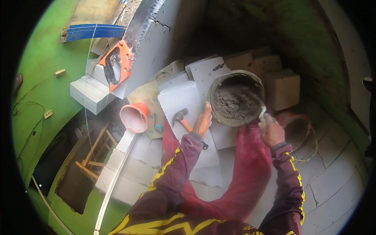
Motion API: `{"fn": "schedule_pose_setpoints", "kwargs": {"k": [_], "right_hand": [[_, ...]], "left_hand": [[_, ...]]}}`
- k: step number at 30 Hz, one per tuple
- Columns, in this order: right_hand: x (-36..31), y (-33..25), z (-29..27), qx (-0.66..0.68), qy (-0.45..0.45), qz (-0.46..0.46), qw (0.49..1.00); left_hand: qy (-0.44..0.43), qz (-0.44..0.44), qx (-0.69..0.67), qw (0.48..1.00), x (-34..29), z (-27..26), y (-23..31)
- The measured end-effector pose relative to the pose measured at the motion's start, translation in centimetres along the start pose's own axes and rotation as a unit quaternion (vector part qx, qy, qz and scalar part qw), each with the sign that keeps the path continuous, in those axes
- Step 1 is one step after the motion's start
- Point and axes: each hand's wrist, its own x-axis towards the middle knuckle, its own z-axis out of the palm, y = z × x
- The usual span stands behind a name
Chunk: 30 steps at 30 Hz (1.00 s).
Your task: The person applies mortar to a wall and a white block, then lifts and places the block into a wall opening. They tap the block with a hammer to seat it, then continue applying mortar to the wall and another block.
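A bucket (214, 106) of grey mortar (235, 102) rests on pale blocks between my knees. Beside its left wall is my left hand (203, 120), fingers stretched out and close together, touching or nearly touching it. My right hand (271, 131) is closed at the bucket's right rim, around a pale, handle-like piece. Whether that piece belongs to the bucket or to a tool in the mortar, I cannot tell. A hammer (183, 118) with an orange-and-black handle lies on a block (178, 100) left of my left hand, partly hidden under my forearm.
A handsaw (124, 64) with an orange handle leans at the upper left. Nearer stand a small orange bucket (134, 116) and a long pale straight bar (113, 184). Another orange bucket (294, 129) sits right of my right hand. Stacked blocks (284, 88) lie beyond; a wooden frame (94, 156) is lower left.
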Motion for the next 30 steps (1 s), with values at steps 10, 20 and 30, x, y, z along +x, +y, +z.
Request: {"fn": "schedule_pose_setpoints", "kwargs": {"k": [10, 20, 30], "right_hand": [[3.3, -5.0, 9.4, 0.404, -0.188, 0.046, 0.894], [0.6, -2.5, 10.1, 0.416, -0.084, 0.038, 0.905], [-1.8, -4.1, 5.9, 0.33, 0.002, -0.037, 0.943]], "left_hand": [[-0.05, 0.002, -0.003, 0.999, -0.3, -0.4, 0.8], [-0.036, 0.014, 0.004, 0.999, -0.6, -1.1, 1.0], [0.277, 0.508, 0.37, 0.727, -7.7, -4.3, 15.3]]}}
